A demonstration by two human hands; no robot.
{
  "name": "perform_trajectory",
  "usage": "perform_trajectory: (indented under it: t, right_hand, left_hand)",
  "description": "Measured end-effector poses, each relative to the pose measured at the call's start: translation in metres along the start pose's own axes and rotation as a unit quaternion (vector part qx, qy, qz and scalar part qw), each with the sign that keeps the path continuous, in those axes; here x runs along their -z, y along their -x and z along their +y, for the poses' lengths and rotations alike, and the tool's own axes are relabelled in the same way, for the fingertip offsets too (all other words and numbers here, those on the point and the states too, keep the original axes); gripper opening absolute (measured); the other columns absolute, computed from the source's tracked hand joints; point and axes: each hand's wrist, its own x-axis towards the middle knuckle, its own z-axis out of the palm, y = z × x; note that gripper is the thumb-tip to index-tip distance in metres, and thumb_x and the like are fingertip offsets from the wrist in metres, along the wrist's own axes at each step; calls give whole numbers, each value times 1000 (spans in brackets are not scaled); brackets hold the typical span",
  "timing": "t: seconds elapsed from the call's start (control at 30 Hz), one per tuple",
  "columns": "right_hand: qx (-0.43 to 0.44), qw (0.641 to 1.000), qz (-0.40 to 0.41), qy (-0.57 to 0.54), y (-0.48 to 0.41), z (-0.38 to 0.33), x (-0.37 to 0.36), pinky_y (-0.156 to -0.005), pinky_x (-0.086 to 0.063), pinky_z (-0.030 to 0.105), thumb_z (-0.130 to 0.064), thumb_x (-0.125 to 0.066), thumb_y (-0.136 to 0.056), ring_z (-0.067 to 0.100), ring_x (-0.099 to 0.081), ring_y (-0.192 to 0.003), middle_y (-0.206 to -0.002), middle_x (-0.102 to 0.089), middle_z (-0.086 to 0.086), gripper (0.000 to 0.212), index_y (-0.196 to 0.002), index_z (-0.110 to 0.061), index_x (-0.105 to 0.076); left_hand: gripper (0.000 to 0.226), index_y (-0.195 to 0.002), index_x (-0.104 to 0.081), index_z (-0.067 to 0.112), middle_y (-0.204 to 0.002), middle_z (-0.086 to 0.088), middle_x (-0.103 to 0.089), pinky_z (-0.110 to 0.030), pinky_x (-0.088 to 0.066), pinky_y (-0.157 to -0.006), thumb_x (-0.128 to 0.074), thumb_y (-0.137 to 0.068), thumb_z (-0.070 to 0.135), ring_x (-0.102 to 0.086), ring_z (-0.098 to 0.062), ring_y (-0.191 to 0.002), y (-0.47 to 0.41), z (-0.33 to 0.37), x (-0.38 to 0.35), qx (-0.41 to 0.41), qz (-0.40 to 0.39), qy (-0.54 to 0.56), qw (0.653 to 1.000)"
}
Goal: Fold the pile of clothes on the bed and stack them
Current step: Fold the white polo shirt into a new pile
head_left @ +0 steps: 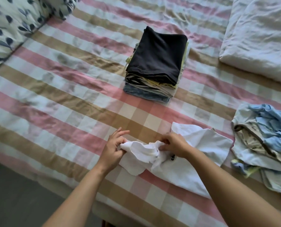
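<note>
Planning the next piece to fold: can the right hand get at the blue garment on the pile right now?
Probably yes, once freed. The right hand grips the white shirt, but the blue garment lies uncovered atop the unfolded pile beside it, with nothing standing between.

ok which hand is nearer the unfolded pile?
Right. The right hand grips the white shirt left of the unfolded pile; the left hand grips the shirt's far end, further left.

Soft, even daylight — slightly blurred, edges bowed.
</note>
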Motion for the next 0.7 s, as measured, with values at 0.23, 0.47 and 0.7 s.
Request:
perform_trajectory:
  t: [0.23,0.47,0.7]
  right_hand:
    - [14,911,372,-178,97,-27,76,-62,-37,7,-11,-72,-78,-8,-56,-68,-69,-60,-17,17,-71,-18,-59]
    - [4,887,445,-122,165,-70,122,-66,-36,28,-15,-56,-91,20,-48,-68,-77,-53,1,15,-100,-4,-53]
    - [-10,930,358,-89,211,-90,131,-58,-35,9,-2,-69,-78,18,-50,-68,-75,-61,8,12,-90,-1,-66]
  left_hand:
    - [19,-71,-43,-1,-64,-9,-42,-28,-33,-56,-50,-88,5,-39,-10,-60,-1,100,40,-75,27,69,994]
    - [24,-77,-56,-1,-66,-2,-49,-24,-35,-56,-53,-77,23,-42,-8,-61,13,183,76,-137,-34,60,988]
    - [18,-74,-64,13,-66,2,-58,-22,-41,-57,-57,-84,1,-51,-10,-63,28,208,111,-131,-56,22,990]
